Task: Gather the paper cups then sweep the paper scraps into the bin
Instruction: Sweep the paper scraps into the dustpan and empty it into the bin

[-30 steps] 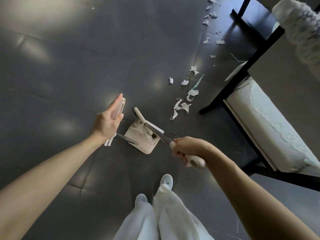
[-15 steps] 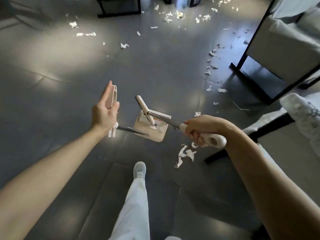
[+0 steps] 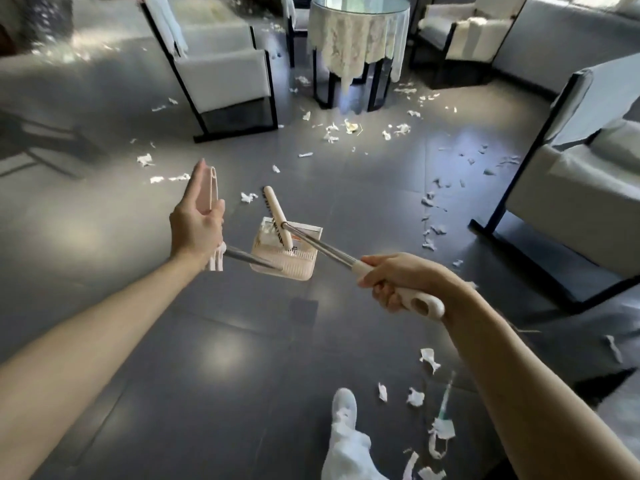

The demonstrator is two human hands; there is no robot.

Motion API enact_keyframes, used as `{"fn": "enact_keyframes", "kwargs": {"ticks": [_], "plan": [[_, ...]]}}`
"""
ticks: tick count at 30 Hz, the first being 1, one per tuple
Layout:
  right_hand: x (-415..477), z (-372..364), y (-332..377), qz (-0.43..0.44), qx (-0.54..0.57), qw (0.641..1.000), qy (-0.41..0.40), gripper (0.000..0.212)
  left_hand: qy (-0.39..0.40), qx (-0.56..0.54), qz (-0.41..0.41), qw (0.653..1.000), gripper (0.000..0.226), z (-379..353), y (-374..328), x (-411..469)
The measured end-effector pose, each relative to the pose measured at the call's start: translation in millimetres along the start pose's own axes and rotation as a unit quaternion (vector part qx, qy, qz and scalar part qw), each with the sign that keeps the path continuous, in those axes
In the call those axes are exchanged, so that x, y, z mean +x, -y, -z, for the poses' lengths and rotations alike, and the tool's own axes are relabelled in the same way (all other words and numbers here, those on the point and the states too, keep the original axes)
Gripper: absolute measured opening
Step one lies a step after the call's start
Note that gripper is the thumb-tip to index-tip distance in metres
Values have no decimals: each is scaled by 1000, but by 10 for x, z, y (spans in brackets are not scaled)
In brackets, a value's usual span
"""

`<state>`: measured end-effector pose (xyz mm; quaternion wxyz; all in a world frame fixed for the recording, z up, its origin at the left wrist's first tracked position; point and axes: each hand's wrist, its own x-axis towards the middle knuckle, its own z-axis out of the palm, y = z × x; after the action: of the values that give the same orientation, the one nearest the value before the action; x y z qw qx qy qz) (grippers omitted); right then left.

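Sweeping seems to be the step in hand. The dustpan [image 3: 294,268] is held by the left hand [image 3: 197,220], and the broom [image 3: 276,218] is gripped by the right hand [image 3: 398,282]. Paper scraps [image 3: 429,358] are spread mid-frame and lower right; both tools should be lowered there.

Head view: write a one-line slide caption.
Right hand grips broom over dustpan held by left hand; paper scraps litter the floor.

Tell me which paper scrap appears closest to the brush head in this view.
The small white scrap on the floor just left of the brush head, near its far tip; every other scrap lies clearly farther off.
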<state>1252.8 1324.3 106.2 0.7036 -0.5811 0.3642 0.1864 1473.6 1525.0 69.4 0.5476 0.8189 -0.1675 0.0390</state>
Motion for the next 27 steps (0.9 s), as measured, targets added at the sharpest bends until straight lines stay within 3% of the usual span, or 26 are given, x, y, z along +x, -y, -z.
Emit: {"fn": "enact_keyframes", "kwargs": {"ticks": [4,9,17,23,27], "plan": [[973,109,843,17,-20,1000,10,43,-44,5,-1,999,68,-159,153,1112],[2117,-5,2196,19,-46,997,60,39,-99,0,22,995,69,-32,481,2487],[4039,-856,4144,15,-104,984,145,44,-147,60,38,987,66,534,1235,4639],[5632,-1801,5544,11,-158,972,172,54,-124,137,53,981,63,1027,1975,6590],[6487,-2379,6597,26,-193,964,179,38,-142,130,54,980,62,1333,2340,7860]]}}
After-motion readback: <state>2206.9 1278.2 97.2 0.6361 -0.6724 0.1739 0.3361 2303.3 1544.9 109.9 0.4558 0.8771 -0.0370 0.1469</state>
